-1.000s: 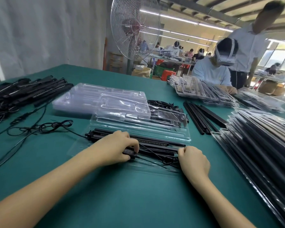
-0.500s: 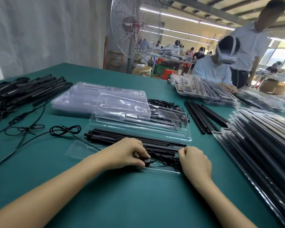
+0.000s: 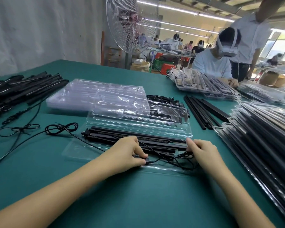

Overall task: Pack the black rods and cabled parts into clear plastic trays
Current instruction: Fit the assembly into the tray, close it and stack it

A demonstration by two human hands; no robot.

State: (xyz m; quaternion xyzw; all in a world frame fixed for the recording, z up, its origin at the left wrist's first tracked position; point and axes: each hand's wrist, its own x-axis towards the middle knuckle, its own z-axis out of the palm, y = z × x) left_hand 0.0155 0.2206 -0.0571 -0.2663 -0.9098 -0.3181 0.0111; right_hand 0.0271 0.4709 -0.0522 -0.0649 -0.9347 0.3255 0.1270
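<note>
On the green bench (image 3: 138, 195), black rods (image 3: 155, 140) lie in a clear tray (image 3: 76, 150). The left hand (image 3: 127, 152) pinches a plug (image 3: 146, 161), and the right hand (image 3: 202, 150) grips its tangled cable (image 3: 171, 159) beside the rods' right end.

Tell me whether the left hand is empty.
No, the left hand pinches a small black plug on a thin cable over the front of the clear tray.

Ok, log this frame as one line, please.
step: seating cabled part | left hand: pinches connector over clear tray | right hand: grips cable | black rods: in tray
</note>
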